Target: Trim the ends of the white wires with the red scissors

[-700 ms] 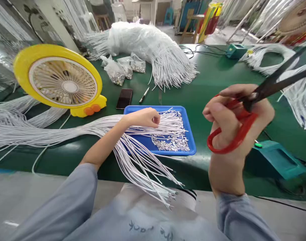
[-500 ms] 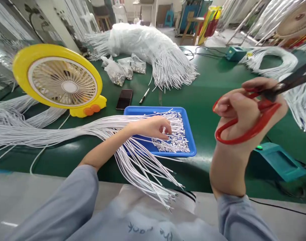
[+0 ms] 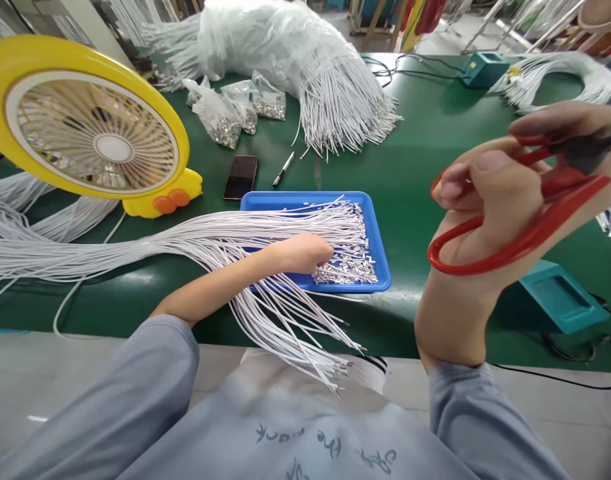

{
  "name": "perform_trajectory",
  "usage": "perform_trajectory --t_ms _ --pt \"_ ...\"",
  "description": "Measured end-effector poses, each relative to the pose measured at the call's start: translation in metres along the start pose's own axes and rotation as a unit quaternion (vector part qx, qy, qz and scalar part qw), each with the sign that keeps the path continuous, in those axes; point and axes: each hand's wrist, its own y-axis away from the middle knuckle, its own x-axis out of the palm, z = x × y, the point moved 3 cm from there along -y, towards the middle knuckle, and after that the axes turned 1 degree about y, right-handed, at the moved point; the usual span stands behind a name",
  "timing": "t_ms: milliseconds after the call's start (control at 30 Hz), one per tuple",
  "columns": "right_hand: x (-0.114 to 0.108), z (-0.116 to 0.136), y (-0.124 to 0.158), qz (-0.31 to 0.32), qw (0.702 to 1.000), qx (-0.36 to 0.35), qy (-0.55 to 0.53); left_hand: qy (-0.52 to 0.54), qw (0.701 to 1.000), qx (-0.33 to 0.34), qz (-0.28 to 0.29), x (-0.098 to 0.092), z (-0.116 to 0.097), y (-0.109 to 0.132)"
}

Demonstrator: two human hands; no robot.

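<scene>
My right hand (image 3: 505, 200) is raised at the right, its fingers closed through the red handles of a pair of scissors (image 3: 530, 220) whose dark blades run off the right edge. My left hand (image 3: 300, 253) reaches into a blue tray (image 3: 380, 267), fingers curled down among small silver metal pieces (image 3: 350, 272); what it pinches is hidden. A long bundle of white cords (image 3: 160, 243) lies across the tray, with more cord ends fanning toward my lap.
A yellow desk fan (image 3: 90, 133) stands at the left on the green table (image 3: 415, 173). A phone (image 3: 241, 177), a pen (image 3: 283, 169), bags of metal parts (image 3: 225, 120) and a wrapped cord bundle (image 3: 295, 67) lie behind the tray. A teal box (image 3: 560, 297) sits right.
My left hand slid right and down across the cords to the silver pieces in the tray. My right hand with the scissors rose and shifted right; the view tilted down.
</scene>
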Motion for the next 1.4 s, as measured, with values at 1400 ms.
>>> perform_trajectory --t_ms 1400 --pt "0.040 -0.037 0.021 0.199 0.966 0.165 0.027 0.219 0.781 0.045 -0.583 -0.087 -0.010 0.053"
